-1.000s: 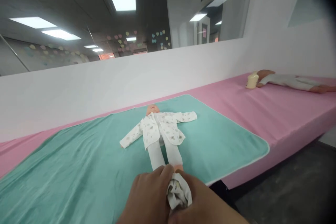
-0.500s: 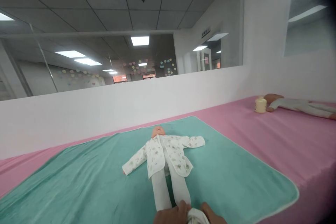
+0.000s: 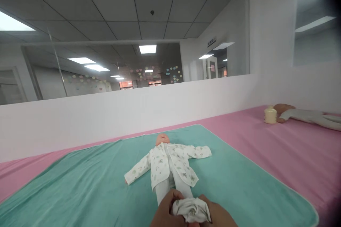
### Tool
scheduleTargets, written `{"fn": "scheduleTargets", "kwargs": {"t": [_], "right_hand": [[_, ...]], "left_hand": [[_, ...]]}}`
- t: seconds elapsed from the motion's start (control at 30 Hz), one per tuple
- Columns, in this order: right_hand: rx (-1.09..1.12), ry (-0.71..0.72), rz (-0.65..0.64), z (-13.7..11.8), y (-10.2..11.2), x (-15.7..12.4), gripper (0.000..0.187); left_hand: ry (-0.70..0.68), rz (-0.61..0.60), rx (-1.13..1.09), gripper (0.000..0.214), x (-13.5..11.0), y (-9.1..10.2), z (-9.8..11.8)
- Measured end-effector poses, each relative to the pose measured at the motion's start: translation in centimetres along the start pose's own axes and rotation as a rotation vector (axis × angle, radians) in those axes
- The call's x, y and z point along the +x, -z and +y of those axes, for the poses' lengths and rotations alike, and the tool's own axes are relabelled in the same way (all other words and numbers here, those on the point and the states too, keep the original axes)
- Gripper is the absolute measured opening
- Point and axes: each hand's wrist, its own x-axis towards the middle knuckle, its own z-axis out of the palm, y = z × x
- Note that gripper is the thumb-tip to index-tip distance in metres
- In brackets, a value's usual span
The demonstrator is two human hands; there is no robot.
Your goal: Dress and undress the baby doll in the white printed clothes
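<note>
A baby doll (image 3: pixel 162 138) lies on its back on a teal blanket (image 3: pixel 106 191), head toward the wall. It wears a white printed jacket (image 3: pixel 160 165), open at the front, with both sleeves spread out; its pale legs (image 3: pixel 163 188) point toward me. Over the lower legs, my left hand (image 3: pixel 169 211) and my right hand (image 3: pixel 217 212) grip a bunched white printed baby garment (image 3: pixel 191 210) from either side. A bit of pinkish skin shows under the cloth at the bottom edge; I cannot tell what it belongs to. The doll's feet are hidden.
A pink sheet (image 3: pixel 247 134) covers the surface around the blanket. At the right stand a cream bottle (image 3: pixel 270 115) and, beside it, a second doll (image 3: pixel 306 116) lying down. Behind runs a low white wall (image 3: pixel 128 108) with windows above.
Both hands have risen further into view, over the doll's lower legs, and the bunched garment now shows more fully between them. The view has tilted up slightly.
</note>
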Motion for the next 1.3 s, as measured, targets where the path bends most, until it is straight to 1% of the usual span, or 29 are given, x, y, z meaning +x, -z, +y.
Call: {"fn": "scheduleTargets", "kwargs": {"t": [0.07, 0.13, 0.23, 0.3, 0.37, 0.43, 0.53, 0.6, 0.63, 0.7, 0.73, 0.8, 0.87, 0.9, 0.97, 1.0, 1.07, 1.13, 1.17, 1.23, 1.3], "right_hand": [[-0.085, 0.030, 0.042, 0.4, 0.0, 0.7, 0.016], [-0.057, 0.052, 0.079, 1.0, 0.0, 1.3, 0.015], [0.033, 0.043, 0.117, 2.1, 0.1, 1.8, 0.011], [0.061, 0.043, 0.131, 2.5, 0.2, 1.8, 0.011], [0.072, 0.057, 0.128, 2.7, 0.4, 1.7, 0.010], [0.071, 0.057, 0.134, 2.6, 0.6, 1.6, 0.008], [0.068, 0.035, 0.148, 2.6, 0.9, 1.6, 0.009], [0.094, 0.047, 0.116, 2.6, 1.1, 1.7, 0.017], [0.119, 0.062, 0.081, 2.5, 1.3, 1.9, 0.021], [0.193, 0.076, 0.011, 2.1, 1.9, 2.4, 0.034], [0.229, 0.076, 0.001, 1.8, 2.3, 2.7, 0.040], [0.278, 0.081, 0.050, 0.5, 2.8, 3.5, 0.046], [0.286, 0.099, 0.075, -1.6, 2.9, 4.3, 0.040], [0.273, 0.118, 0.034, -2.7, 2.7, 4.8, 0.034], [0.212, 0.159, -0.152, -4.9, 2.0, 5.9, 0.022], [0.182, 0.175, -0.252, -5.8, 1.6, 6.5, 0.018], [0.166, 0.182, -0.411, -6.9, 0.9, 7.9, 0.019], [0.255, 0.130, -0.502, -6.8, 0.6, 9.1, 0.022], [0.342, 0.086, -0.517, -6.4, 0.5, 9.7, 0.023], [0.580, -0.005, -0.484, -5.1, 0.4, 10.4, 0.021], [0.846, -0.047, -0.397, -3.5, 0.1, 10.6, 0.024]], "left_hand": [[-0.014, 0.020, -0.017, 0.029, 0.3, 0.3, 0.1], [-0.020, 0.006, -0.005, 0.033, 0.4, 0.8, 0.3], [0.012, -0.105, 0.040, 0.034, 0.2, 2.5, 1.1], [0.028, -0.193, -0.051, 0.033, 0.1, 4.0, 1.9], [0.035, -0.201, -0.223, 0.033, 0.3, 5.6, 2.6], [0.006, -0.112, -0.325, 0.031, 0.8, 7.0, 2.8], [-0.060, 0.049, -0.440, 0.027, 1.7, 8.6, 2.0], [-0.067, 0.076, -0.503, 0.028, 2.1, 9.1, 0.9], [-0.060, 0.060, -0.532, 0.031, 2.2, 9.2, 0.3], [-0.046, -0.009, -0.595, 0.039, 2.2, 9.0, -0.8], [-0.046, -0.052, -0.630, 0.043, 2.1, 8.8, -1.2], [-0.069, -0.119, -0.689, 0.046, 2.1, 8.0, -1.8], [-0.094, -0.130, -0.704, 0.044, 2.1, 7.2, -2.0], [-0.103, -0.119, -0.699, 0.042, 2.2, 6.8, -2.0], [-0.095, -0.095, -0.673, 0.038, 2.3, 6.2, -1.8], [-0.086, -0.089, -0.663, 0.036, 2.3, 6.1, -1.6], [-0.076, -0.080, -0.655, 0.032, 2.3, 5.9, -1.2], [-0.067, -0.059, -0.648, 0.029, 2.1, 6.0, -0.5], [-0.058, -0.051, -0.629, 0.027, 2.0, 6.1, -0.2], [-0.001, -0.082, -0.537, 0.025, 1.6, 6.5, 0.4], [0.093, -0.197, -0.415, 0.024, 1.4, 6.9, 0.6]]}}
